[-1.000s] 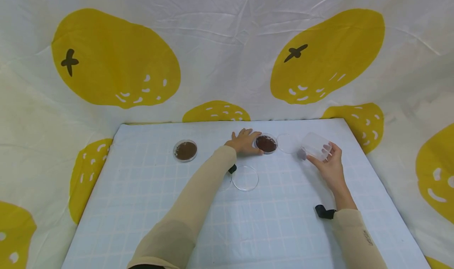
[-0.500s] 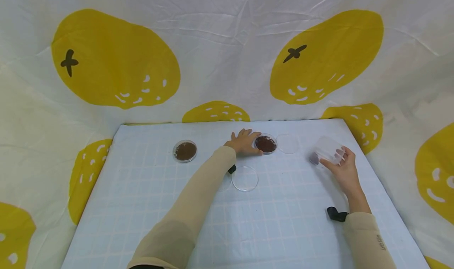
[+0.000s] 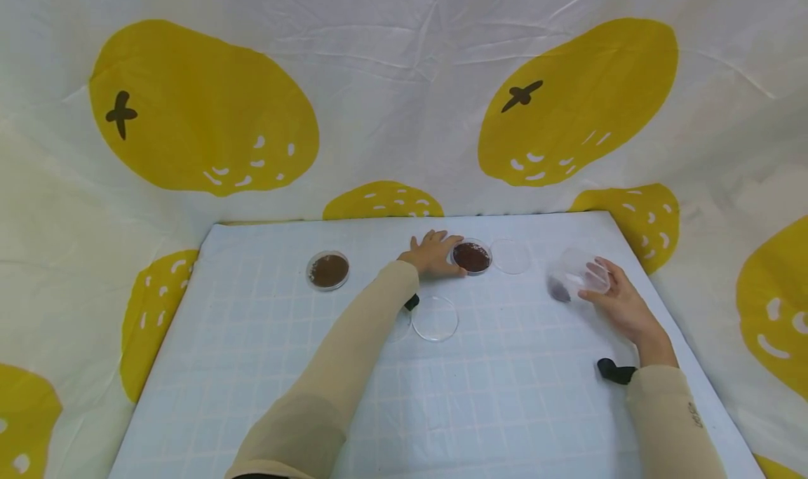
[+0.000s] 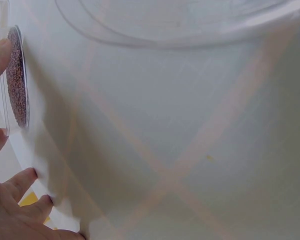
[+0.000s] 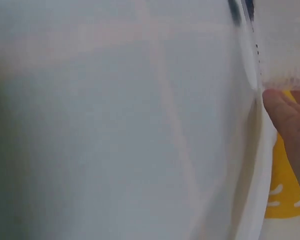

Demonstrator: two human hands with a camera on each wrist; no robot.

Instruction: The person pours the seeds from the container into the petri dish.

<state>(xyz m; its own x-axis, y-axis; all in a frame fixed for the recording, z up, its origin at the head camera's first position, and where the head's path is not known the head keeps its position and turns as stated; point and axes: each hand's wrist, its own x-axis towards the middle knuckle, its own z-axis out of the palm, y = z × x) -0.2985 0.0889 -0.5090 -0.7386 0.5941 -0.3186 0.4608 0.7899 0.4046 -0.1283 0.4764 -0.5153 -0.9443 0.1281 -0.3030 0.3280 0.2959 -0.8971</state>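
Over on the right of the counter (image 3: 505, 402), the right hand (image 3: 623, 309) grips a clear plastic container (image 3: 576, 268) by its near right end, tipped over, long axis running roughly right to left, dark contents (image 3: 558, 289) gathered at the end pointing left! And the left hand (image 3: 432, 256), fingers spread, rests thumb and forefinger against the rim of a grain-filled petri dish (image 3: 472, 257), a transparent lid (image 3: 512, 271) just beside it.
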